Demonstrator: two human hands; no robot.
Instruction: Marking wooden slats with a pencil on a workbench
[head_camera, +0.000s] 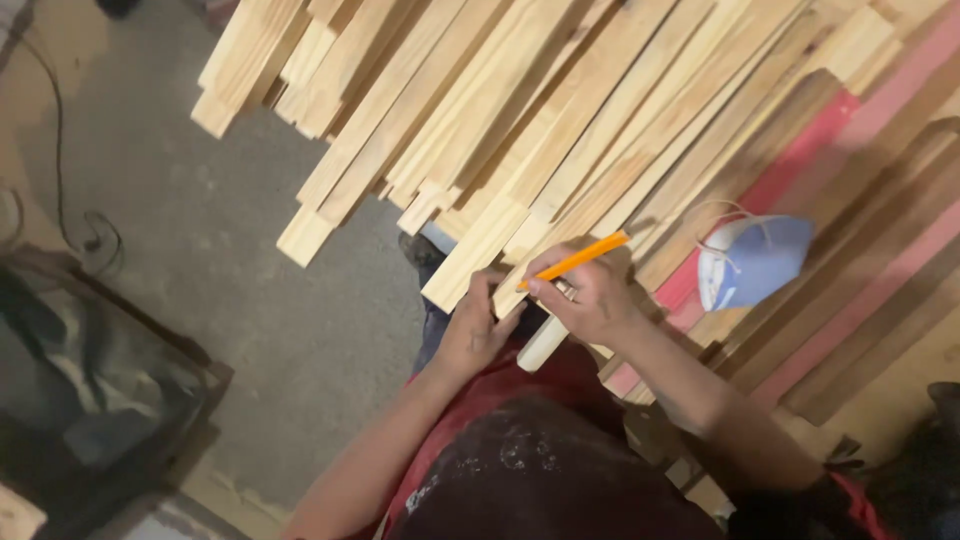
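Slats (560, 120) lie stacked in a loose fan across the surface (880, 300); their cut ends overhang its near-left edge above bare concrete floor (250, 260); open room lies left and below the ends; a dark bin (90, 390) stands further left, well apart. Right hand (590, 295) pinches an orange pencil (575, 258) between thumb and fingers, tip down on the end of one slat (480, 255); left hand (475, 325) is pressed against the same slat's end, fingers together, gripping its edge. Slat is pale, planed pine, square-cut, straight grain; it sits at the near edge of the stack, just before the person's torso. A blue-white dust mask (750, 262) rests on the boards right of the right hand, near but not touching; red strips (800, 170) show between darker boards there.
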